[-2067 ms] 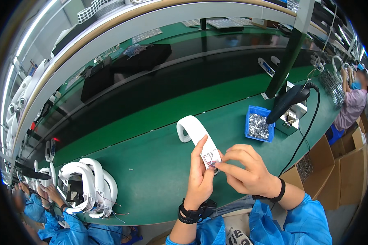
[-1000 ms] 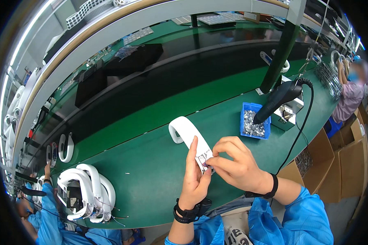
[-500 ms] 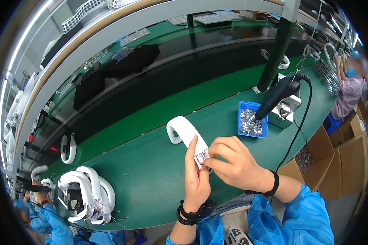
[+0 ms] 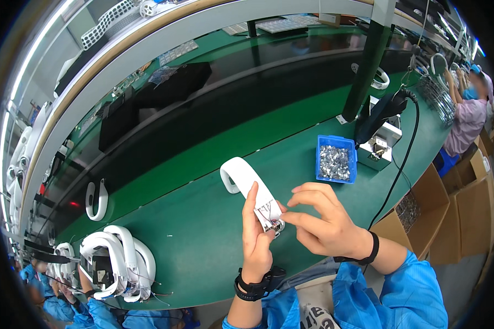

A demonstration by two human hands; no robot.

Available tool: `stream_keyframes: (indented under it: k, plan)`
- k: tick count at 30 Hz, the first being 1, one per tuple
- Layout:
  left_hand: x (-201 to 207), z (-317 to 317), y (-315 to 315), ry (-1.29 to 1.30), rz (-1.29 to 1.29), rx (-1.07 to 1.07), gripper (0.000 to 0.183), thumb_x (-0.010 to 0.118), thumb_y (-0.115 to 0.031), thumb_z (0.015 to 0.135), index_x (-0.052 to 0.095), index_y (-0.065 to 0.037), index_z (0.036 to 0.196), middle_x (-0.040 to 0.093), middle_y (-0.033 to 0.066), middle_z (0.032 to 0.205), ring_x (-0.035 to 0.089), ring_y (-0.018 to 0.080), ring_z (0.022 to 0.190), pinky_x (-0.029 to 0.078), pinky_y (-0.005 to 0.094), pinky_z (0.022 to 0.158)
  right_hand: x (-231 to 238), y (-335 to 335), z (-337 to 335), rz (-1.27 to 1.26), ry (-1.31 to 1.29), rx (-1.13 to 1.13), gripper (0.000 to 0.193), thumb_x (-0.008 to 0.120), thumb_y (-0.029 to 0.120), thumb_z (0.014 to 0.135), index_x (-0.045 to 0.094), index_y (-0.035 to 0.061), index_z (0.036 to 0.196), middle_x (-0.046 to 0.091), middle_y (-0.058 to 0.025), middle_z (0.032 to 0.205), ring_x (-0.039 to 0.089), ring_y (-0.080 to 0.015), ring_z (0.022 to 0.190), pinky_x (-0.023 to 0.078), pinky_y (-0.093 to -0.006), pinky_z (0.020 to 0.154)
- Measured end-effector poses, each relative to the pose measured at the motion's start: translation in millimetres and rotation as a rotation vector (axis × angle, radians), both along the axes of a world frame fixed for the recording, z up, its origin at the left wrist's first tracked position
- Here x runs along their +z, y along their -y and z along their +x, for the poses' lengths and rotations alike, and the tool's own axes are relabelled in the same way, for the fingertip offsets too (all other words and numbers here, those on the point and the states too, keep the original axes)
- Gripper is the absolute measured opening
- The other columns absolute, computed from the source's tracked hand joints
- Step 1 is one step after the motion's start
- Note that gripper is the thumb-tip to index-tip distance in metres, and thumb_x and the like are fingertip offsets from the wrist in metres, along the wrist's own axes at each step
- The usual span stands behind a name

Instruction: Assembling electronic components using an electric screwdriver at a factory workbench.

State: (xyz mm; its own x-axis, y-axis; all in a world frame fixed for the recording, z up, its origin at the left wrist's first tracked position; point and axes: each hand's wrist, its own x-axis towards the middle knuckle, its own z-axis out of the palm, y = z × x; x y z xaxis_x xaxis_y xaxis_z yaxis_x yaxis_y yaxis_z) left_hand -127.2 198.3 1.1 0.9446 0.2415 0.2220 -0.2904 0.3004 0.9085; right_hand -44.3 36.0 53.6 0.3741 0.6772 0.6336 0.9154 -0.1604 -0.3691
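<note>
A white curved plastic housing point(image 4: 248, 180), shaped like a hook, rests in my left hand point(image 4: 254, 241). Its open end points toward me and shows thin wires and a small metal part. My left fingers lie along one side of it, with the thumb by the wired end. Just to the right, my right hand point(image 4: 326, 222) has its fingers spread, the fingertips close to the wires. Nothing shows between those fingers. Both wrists wear black bands.
A blue bin point(image 4: 336, 159) of small metal parts stands beyond my right hand. Beside it a black power screwdriver point(image 4: 381, 116) hangs over a metal fixture point(image 4: 377, 151). Several white housings point(image 4: 127, 257) are stacked at left. Cardboard boxes point(image 4: 428, 205) stand right; co-workers sit at both sides.
My right fingers have come off the wired end, spread and moved slightly right. The left hand and housing shifted slightly left. The screwdriver swung away from over the bin.
</note>
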Motion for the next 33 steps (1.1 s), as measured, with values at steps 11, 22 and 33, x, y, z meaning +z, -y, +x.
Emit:
stream_keyframes:
  k: [11, 22, 33]
  plan:
    - [8.2, 3.5, 12.5, -0.055, -0.119, 0.267, 0.072, 0.046, -0.024, 0.099, 0.025, 0.001, 0.164, 0.064, 0.0190, 0.125, 0.067, 0.0270, 0.105, 0.054, 0.0380, 0.094, -12.2, -20.4, -12.4, -0.067, 0.001, -0.051, 0.034, 0.074, 0.000, 0.070, 0.070, 0.0018, 0.104, 0.063, -0.0148, 0.122, 0.058, -0.0367, 0.130, 0.050, -0.0492, 0.101]
    - [47.0, 27.8, -62.5, -0.261, 0.308, 0.181, 0.034, 0.048, -0.030, 0.114, 0.060, 0.001, 0.110, 0.065, 0.0068, 0.076, 0.061, 0.0133, 0.066, 0.049, 0.0284, 0.062, -81.6, 17.9, 1.6, 0.214, -0.950, -0.023, 0.014, 0.065, 0.002, 0.095, 0.073, 0.0003, 0.106, 0.065, -0.0119, 0.109, 0.065, -0.0210, 0.098, 0.052, -0.0317, 0.086]
    - [-42.4, 202.5, -179.6, -0.223, 1.418, 0.217, 0.034, 0.065, -0.035, 0.103, 0.067, -0.002, 0.097, 0.072, 0.0148, 0.071, 0.072, 0.0357, 0.074, 0.052, 0.0483, 0.083, -125.9, 20.0, 17.4, -0.006, -1.132, 0.045, 0.016, 0.065, 0.008, 0.101, 0.075, -0.0020, 0.108, 0.068, -0.0101, 0.105, 0.069, -0.0167, 0.081, 0.057, -0.0291, 0.069]
